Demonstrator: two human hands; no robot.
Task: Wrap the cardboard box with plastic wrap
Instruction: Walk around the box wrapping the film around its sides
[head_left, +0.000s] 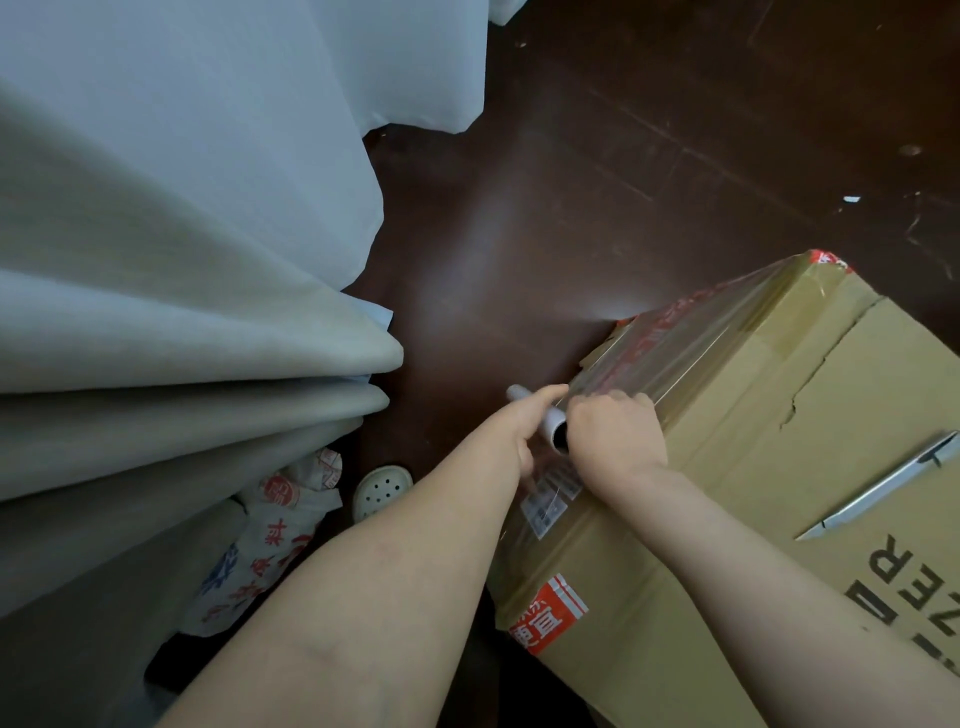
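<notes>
Both left hand (522, 434), right hand (615, 439) curled around wrap roll (551, 422); box (779, 467) on dark floor (571, 182) by curtains (182, 312).

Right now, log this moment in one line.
left hand: grips wrap roll | right hand: at roll end, grip unclear | film: over cardboard box corner | knife: on box top

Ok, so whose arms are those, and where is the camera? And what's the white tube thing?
There is no machine here. A person wears the camera on their head, so you look down at their own two arms. The left hand and the right hand both hold a roll of plastic wrap: that is the white tube. Clear wrap stretches from it over the edge of a cardboard box standing on the dark floor. On the box lies what looks like a silver cutter. Curtains hang on the left, with a slipper below.
</notes>
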